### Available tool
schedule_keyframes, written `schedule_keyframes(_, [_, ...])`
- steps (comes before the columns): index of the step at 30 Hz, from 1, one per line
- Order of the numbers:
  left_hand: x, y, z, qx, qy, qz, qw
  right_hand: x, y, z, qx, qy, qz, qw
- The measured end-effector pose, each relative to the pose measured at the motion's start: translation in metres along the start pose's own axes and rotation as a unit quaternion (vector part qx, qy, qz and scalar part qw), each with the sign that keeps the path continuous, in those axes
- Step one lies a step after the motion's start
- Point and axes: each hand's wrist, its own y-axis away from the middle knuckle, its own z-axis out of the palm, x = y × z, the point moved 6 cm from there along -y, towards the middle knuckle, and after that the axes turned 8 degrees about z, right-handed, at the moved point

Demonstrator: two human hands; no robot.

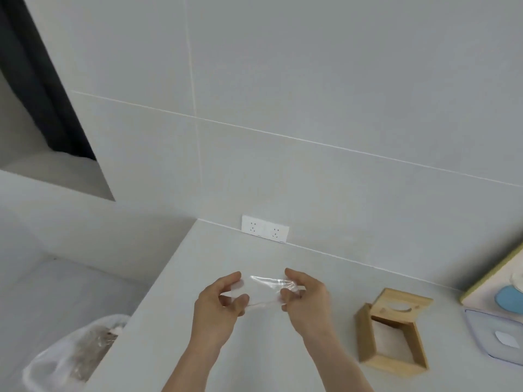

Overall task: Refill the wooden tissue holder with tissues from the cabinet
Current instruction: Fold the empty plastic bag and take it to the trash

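Note:
Both hands hold a clear plastic wrapper [261,290] stretched between them above the pale counter [215,250]. My left hand [219,306] pinches its left end and my right hand [305,298] pinches its right end. The wrapper looks transparent; I cannot tell whether tissues are inside. To the right, the wooden tissue holder [392,331] lies on its side on the counter, its open bottom facing me and hollow, with the oval slot on its far face.
A bin lined with a white bag [76,355] stands low at the left, beyond the counter's edge. A double wall socket [264,228] sits at the counter's back. A clear tray [495,335] and a board with a blue item [506,297] lie at the far right.

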Motion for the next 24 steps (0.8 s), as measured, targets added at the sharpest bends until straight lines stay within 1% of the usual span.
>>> schedule_keyframes(4, [-0.028,-0.035,-0.142,0.082,0.034,-0.025,0.996,-0.051,0.025,0.144,-0.062,0.043,-0.031,0.997])
schedule_keyframes(7, [-0.053,-0.053,-0.246,0.158,0.056,-0.051,0.985,-0.081,0.049,0.249,-0.099,0.073,-0.046,0.991])
schedule_keyframes(10, [-0.08,-0.062,-0.333,0.222,0.036,-0.072,0.972,-0.095,0.069,0.337,-0.116,0.095,-0.053,0.987])
schedule_keyframes(12, [-0.104,-0.067,-0.377,0.253,0.034,-0.091,0.963,-0.094,0.079,0.387,-0.123,0.133,-0.064,0.981])
schedule_keyframes(16, [-0.162,-0.064,-0.428,0.277,0.018,-0.145,0.95,-0.066,0.092,0.467,-0.165,0.228,-0.051,0.958])
schedule_keyframes(19, [-0.212,-0.058,-0.445,0.28,-0.002,-0.18,0.943,-0.031,0.094,0.514,-0.214,0.312,-0.038,0.925])
schedule_keyframes(24, [-0.293,-0.056,-0.454,0.259,-0.034,-0.262,0.929,0.026,0.087,0.574,-0.27,0.411,-0.034,0.87])
